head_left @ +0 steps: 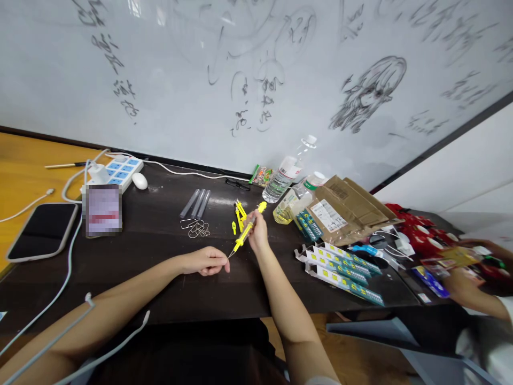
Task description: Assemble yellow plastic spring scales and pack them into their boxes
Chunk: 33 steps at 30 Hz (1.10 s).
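My right hand (258, 233) is closed around a slim tube tool with yellow ends (240, 241), held at a slant above the dark table. A thin metal wire sticks out of its lower end. My left hand (209, 261) pinches the tip of that wire between thumb and fingers. Just behind the tool lie several small yellow plastic parts (241, 211). To their left are clear plastic tubes (196, 203), side by side, with a tangle of bent metal wires (195, 229) in front.
Flat printed cartons (344, 275), a cardboard box (344, 208) and two bottles (280, 179) stand or lie to the right. On the left are a phone (42, 232), a power strip (124, 171) and cables. Another person's arm (467, 291) reaches in at far right.
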Available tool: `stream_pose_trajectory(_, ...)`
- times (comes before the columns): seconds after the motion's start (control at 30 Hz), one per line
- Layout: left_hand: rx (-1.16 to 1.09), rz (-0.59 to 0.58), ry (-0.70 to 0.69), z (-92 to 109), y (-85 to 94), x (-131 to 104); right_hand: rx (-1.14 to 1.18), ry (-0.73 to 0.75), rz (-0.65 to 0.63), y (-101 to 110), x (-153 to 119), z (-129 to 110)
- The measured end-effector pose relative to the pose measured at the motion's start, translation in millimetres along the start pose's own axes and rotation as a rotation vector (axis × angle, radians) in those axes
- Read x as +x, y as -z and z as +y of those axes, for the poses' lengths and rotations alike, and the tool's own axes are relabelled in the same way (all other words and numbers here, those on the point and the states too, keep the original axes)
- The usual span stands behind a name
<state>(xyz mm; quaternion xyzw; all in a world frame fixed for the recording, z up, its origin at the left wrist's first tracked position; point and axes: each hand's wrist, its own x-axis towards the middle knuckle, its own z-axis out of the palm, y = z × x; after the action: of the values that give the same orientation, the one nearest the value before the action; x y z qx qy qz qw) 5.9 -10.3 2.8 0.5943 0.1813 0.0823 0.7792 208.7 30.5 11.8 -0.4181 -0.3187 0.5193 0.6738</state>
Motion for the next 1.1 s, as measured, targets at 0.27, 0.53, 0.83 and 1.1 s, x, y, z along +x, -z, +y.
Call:
stream_pose_trajectory(0.27,0.100,0.010,0.004,3.8,1.9,-1.7,-0.029,-0.019,-0.040,-7.0,-7.3,5.8)
stream_pose_trajectory(0.53,0.148,-0.104,0.065,2.5,3.9,-3.1,0.019,0.055,0.028,1.9,-0.9,-7.8)
stream_pose_trajectory(0.83,0.246,-0.092,-0.028,-2.1,3.0,0.4,0.017,-0.005,-0.040,-13.9,-10.0,6.8)
stream_pose_trajectory(1.1,0.238,-0.005,-0.040,1.3,5.7,-1.3,0.010,0.018,-0.064,-10.8,-10.9,6.2)
